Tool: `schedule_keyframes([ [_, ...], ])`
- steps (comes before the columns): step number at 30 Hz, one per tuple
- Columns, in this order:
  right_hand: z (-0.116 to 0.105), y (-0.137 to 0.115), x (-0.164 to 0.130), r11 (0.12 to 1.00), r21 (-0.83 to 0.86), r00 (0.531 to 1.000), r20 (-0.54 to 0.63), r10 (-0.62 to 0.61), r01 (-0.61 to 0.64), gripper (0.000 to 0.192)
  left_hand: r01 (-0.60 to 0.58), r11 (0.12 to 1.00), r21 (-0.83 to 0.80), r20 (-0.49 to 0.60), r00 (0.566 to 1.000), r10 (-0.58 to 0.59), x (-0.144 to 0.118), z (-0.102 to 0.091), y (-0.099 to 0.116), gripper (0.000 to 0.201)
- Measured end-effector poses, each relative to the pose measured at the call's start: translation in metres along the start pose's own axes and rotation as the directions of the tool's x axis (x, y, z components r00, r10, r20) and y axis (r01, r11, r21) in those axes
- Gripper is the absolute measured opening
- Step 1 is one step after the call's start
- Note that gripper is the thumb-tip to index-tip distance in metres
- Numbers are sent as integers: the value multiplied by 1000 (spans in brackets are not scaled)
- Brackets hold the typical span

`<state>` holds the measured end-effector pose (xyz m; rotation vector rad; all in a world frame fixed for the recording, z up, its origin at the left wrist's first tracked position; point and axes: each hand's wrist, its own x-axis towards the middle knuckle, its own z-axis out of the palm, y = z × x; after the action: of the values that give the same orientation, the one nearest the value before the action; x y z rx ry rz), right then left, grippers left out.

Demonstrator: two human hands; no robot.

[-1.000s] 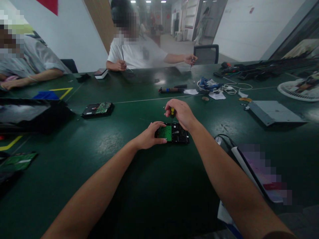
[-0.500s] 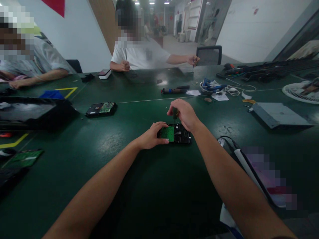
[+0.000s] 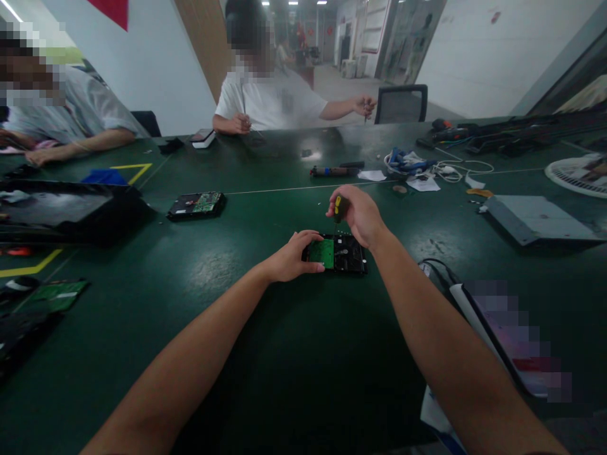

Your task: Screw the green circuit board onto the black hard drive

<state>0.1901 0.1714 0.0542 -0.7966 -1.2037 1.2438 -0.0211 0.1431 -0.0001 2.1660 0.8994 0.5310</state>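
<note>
A black hard drive (image 3: 351, 256) with a green circuit board (image 3: 322, 253) lies flat on the dark green table (image 3: 265, 354). My left hand (image 3: 296, 256) grips the drive's left end, thumb along the near edge and fingers over the far one. In my right hand (image 3: 358, 212) is a screwdriver (image 3: 339, 208) with a yellow and black handle, held upright above the drive. Its shaft points down at the far edge, near the board's right side. Whether the tip touches a screw is too small to tell.
Another hard drive (image 3: 196, 206) lies to the left, beyond a large black casing (image 3: 71, 208). On the right are a grey metal box (image 3: 540, 218) and a tablet-like screen (image 3: 502, 335) with a cable. Two people sit across the table, one holding thin tools.
The view has shifted slightly. My right hand has turned the screwdriver, so its yellow handle now shows. My left hand keeps its hold on the hard drive.
</note>
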Motion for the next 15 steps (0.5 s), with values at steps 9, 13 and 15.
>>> schedule_keyframes([
  [9, 3, -6, -4, 997, 52, 997, 46, 60, -62, 26, -6, 1000, 14, 12, 1000, 5, 0, -1, 0, 70],
  [13, -1, -2, -1, 999, 31, 999, -35, 21, -20, 20, -8, 1000, 18, 12, 1000, 8, 1, 0, -2, 70],
  [15, -1, 0, 0, 999, 37, 998, -62, -3, 5, 18, -13, 1000, 22, 11, 1000, 13, 2, 0, -4, 71],
])
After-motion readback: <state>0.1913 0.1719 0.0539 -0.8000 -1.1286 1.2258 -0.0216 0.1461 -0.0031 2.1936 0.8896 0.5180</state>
